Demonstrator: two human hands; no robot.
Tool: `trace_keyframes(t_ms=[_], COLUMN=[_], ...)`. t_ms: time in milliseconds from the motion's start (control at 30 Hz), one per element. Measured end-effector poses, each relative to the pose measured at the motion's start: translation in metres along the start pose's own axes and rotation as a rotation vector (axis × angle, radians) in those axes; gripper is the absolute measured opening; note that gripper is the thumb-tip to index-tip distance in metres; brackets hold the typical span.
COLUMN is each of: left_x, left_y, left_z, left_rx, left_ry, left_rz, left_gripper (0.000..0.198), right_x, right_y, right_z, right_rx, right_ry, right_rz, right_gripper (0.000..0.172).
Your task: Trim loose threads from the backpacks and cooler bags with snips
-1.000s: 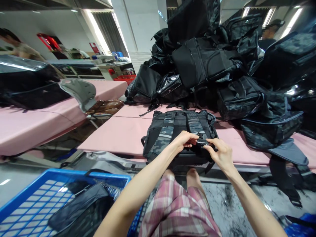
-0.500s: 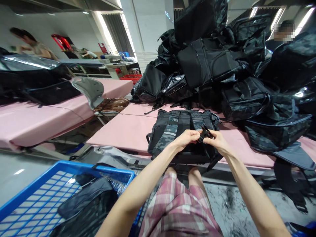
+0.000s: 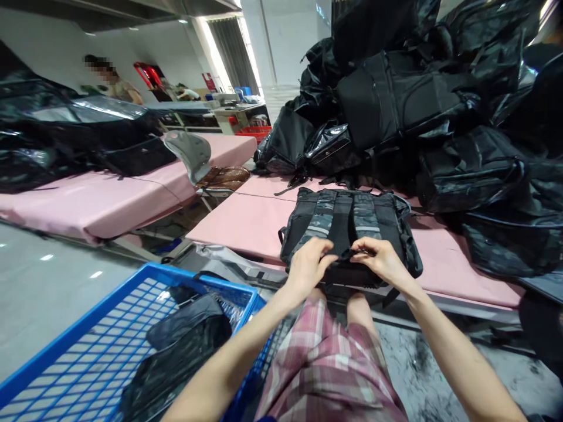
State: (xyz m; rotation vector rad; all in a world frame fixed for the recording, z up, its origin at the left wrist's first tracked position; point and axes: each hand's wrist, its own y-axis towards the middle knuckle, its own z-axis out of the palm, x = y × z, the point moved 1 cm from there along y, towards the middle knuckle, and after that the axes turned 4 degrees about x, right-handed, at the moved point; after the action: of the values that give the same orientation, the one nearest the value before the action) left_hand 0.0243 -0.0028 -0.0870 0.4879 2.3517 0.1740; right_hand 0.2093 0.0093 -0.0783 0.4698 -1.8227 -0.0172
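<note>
Hands parted since earlier: left hand (image 3: 307, 265) loosely spread, right hand (image 3: 382, 259) narrow, grip unclear. Bag (image 3: 342, 221) mid-frame, straps (image 3: 366, 215) facing up, long axis left-right, under and beyond hands.

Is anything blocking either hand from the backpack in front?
Nothing visible. The left hand and right hand are both at the near part of the backpack, with no other thing between. The bag pile lies beyond it; the blue crate is off to the left.
</note>
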Motion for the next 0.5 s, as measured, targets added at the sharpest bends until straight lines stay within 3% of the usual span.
trace_keyframes(t_ms=[67, 133, 233, 333, 433, 500], left_x=[0.010, 0.017, 0.020, 0.020, 0.019, 0.016], left_y=[-0.024, -0.037, -0.033, -0.019, -0.009, -0.007], left_z=[0.005, 0.013, 0.021, 0.018, 0.015, 0.018], left_rx=[-0.028, 0.003, 0.036, 0.087, 0.158, 0.110], left_ry=[0.401, 0.625, 0.570, 0.018, -0.919, -1.422], left_rz=[-0.025, -0.051, -0.084, -0.241, -0.486, -0.641], left_gripper=[0.017, 0.015, 0.009, 0.012, 0.015, 0.013], right_x=[-0.012, -0.024, -0.033, -0.033, -0.034, -0.037], right_y=[-0.006, -0.009, -0.012, -0.018, -0.028, -0.032], right_z=[0.001, 0.000, -0.005, -0.012, -0.013, -0.008], right_rx=[-0.083, -0.133, -0.147, -0.216, -0.281, -0.273], right_ry=[-0.002, 0.022, 0.040, 0.077, 0.096, 0.076], right_rz=[0.049, 0.100, 0.134, 0.164, 0.213, 0.234], right_gripper=[0.017, 0.023, 0.028, 0.030, 0.029, 0.026])
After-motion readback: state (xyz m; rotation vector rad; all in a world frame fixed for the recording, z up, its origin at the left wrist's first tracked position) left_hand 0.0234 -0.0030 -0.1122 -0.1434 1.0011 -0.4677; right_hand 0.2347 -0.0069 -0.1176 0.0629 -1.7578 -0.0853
